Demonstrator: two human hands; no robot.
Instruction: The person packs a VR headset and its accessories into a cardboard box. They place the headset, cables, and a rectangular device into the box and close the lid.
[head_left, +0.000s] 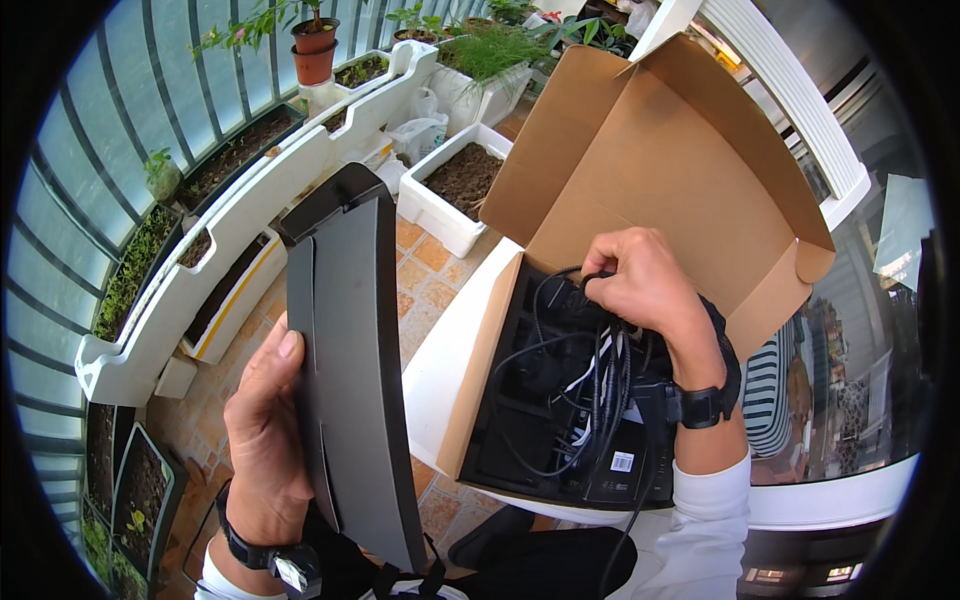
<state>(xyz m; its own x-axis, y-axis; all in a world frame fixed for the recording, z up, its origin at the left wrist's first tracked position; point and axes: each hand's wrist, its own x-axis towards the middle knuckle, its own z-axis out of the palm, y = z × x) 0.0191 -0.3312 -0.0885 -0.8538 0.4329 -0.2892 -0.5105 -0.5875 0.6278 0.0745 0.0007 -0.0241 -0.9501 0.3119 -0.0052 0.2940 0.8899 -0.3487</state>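
On the left, my left hand (262, 427) grips the edge of a flat black cardboard box (352, 337), which is tilted upright with its thumb-side flap edge showing. An open brown cardboard box (480, 375) sits to the right, its lid (660, 150) folded back. Inside lies a tangle of black cables (611, 375) over black items, one bearing a white printed label (622, 461). Above the tangle, my right hand (637, 270) pinches a black cord (596, 279) between thumb and fingers. The cord's lower run is lost among the cables. Both wrists wear black straps with small devices.
A white surface (450, 330) supports the brown box. White planters (450, 187) and potted plants (313, 52) line the barred window (150, 82) at left and back. Tiled floor (420, 259) shows between. Glass panes in white frames (825, 502) stand close on the right.
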